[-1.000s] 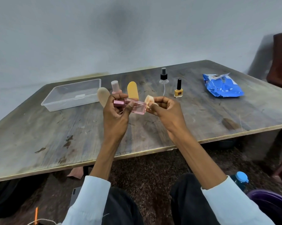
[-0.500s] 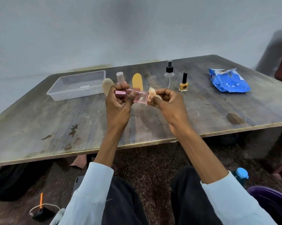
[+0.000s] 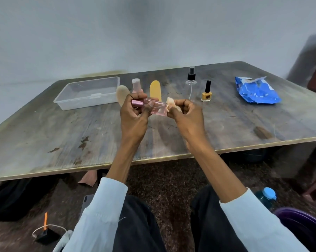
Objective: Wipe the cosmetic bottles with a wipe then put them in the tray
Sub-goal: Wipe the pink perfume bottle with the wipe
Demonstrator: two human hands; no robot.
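Left hand (image 3: 133, 117) holds the pink bottle (image 3: 156, 108) sideways above the tabletop (image 3: 62, 135), grip clamped round its cap end and body. Right hand (image 3: 187, 118) has its grip pinched on a small bunched wipe (image 3: 170, 103), pressed to the bottle's right end. Clear tray (image 3: 89, 92) sits far left, nothing in it.

Risks, judged:
- Bottle looks smooth; a wet wipe may make it slick, and it could slip and drop onto the tabletop.
- Wipe is tiny, so coverage may be patchy.
- The move to the tray passes close to the upright bottles (image 3: 154, 90); one could get knocked over.
- Spray bottle (image 3: 191, 80) and nail polish (image 3: 206, 92) remain unwiped.
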